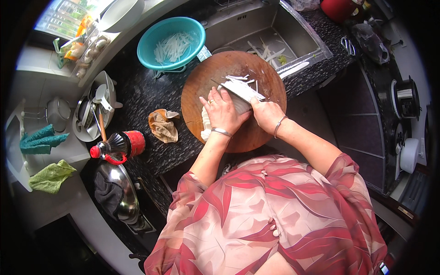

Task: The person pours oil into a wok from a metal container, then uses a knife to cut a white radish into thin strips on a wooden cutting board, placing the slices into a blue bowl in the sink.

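Note:
A round wooden chopping board (196, 86) lies on the counter before me. On it my right hand (268, 115) grips a kitchen knife (237, 92), its blade set against pale sliced vegetable. My left hand (223, 110) presses on the white vegetable slices (206, 123) left of the blade, fingertips close to it. Thin white vegetable strips (242, 87) lie on the far side of the blade. The handle is mostly hidden in my right hand. A turquoise plastic colander (144, 51) beyond the board holds more white strips (173, 46).
A steel sink (299, 32) with peelings adjoins the board's far right side. Left of the board are a crumpled cloth (164, 126), a red-capped bottle (118, 146) and a white drying basket (82, 134) of utensils. A domed metal lid (129, 189) sits nearer, at left.

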The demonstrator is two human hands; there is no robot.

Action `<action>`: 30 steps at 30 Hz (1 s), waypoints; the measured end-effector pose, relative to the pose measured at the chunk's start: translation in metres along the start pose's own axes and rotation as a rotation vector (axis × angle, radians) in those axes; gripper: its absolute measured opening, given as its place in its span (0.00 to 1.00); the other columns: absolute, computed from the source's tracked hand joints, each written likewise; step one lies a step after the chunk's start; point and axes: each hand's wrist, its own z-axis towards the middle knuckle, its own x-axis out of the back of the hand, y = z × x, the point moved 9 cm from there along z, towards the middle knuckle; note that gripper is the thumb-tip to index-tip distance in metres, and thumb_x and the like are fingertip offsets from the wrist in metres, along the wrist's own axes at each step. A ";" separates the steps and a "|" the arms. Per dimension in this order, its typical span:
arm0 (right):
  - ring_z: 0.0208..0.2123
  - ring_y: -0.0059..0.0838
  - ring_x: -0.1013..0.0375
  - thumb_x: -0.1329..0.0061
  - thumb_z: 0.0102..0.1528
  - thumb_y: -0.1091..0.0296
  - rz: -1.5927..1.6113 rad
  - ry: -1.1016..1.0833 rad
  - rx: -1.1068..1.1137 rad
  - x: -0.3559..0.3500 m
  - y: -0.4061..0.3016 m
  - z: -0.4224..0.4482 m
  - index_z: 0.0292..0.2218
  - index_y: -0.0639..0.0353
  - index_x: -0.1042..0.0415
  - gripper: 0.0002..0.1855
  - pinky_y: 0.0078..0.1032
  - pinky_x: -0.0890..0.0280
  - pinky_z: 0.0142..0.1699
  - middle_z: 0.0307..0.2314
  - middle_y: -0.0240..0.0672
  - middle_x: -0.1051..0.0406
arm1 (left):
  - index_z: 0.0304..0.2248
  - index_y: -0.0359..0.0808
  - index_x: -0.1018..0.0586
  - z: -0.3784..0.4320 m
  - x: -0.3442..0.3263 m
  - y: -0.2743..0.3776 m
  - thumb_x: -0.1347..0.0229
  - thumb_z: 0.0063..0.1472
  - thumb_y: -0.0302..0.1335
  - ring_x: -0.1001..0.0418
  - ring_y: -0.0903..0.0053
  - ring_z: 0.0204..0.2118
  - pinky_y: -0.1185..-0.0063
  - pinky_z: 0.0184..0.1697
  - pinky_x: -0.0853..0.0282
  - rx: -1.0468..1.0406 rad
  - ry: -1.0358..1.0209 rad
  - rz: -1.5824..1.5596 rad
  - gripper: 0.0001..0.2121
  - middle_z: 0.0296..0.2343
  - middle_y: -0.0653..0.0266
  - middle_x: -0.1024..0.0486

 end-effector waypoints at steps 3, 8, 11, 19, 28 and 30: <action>0.29 0.51 0.25 0.63 0.52 0.75 0.002 -0.007 -0.008 0.000 0.001 -0.001 0.38 0.65 0.38 0.10 0.43 0.31 0.35 0.23 0.54 0.28 | 0.47 0.23 0.35 0.003 -0.004 0.000 0.37 0.36 0.53 0.40 0.56 0.52 0.55 0.57 0.53 0.038 -0.037 0.029 0.46 0.48 0.44 0.38; 0.29 0.51 0.25 0.63 0.52 0.75 0.001 -0.005 0.001 0.003 0.002 0.000 0.37 0.65 0.38 0.10 0.43 0.31 0.35 0.23 0.54 0.28 | 0.47 0.23 0.36 0.005 -0.007 -0.005 0.36 0.35 0.50 0.39 0.57 0.51 0.60 0.55 0.49 0.037 -0.044 -0.066 0.45 0.47 0.45 0.37; 0.30 0.52 0.26 0.62 0.51 0.75 -0.018 -0.004 0.026 0.007 0.000 0.003 0.37 0.64 0.38 0.10 0.44 0.32 0.35 0.24 0.54 0.28 | 0.47 0.23 0.36 0.006 -0.006 -0.007 0.36 0.35 0.49 0.39 0.57 0.50 0.60 0.54 0.49 0.062 -0.019 -0.057 0.45 0.46 0.46 0.36; 0.29 0.52 0.26 0.62 0.51 0.75 -0.025 -0.016 0.011 0.004 0.004 0.001 0.37 0.64 0.38 0.09 0.44 0.32 0.35 0.23 0.54 0.28 | 0.46 0.29 0.33 -0.001 0.025 -0.005 0.38 0.43 0.47 0.38 0.58 0.49 0.61 0.53 0.45 -0.118 0.118 -0.134 0.36 0.45 0.49 0.35; 0.29 0.49 0.25 0.63 0.53 0.74 -0.099 -0.029 0.017 0.012 -0.008 0.002 0.36 0.64 0.37 0.08 0.41 0.31 0.34 0.23 0.52 0.27 | 0.38 0.47 0.24 -0.008 0.005 -0.022 0.44 0.53 0.36 0.37 0.66 0.45 0.68 0.44 0.41 -0.289 0.069 -0.293 0.12 0.40 0.64 0.34; 0.29 0.48 0.25 0.63 0.53 0.74 -0.149 -0.034 0.041 0.025 -0.017 -0.002 0.36 0.65 0.37 0.08 0.41 0.31 0.34 0.23 0.52 0.27 | 0.38 0.47 0.24 -0.007 0.003 -0.024 0.45 0.53 0.36 0.37 0.66 0.45 0.68 0.44 0.41 -0.254 0.056 -0.293 0.12 0.40 0.64 0.34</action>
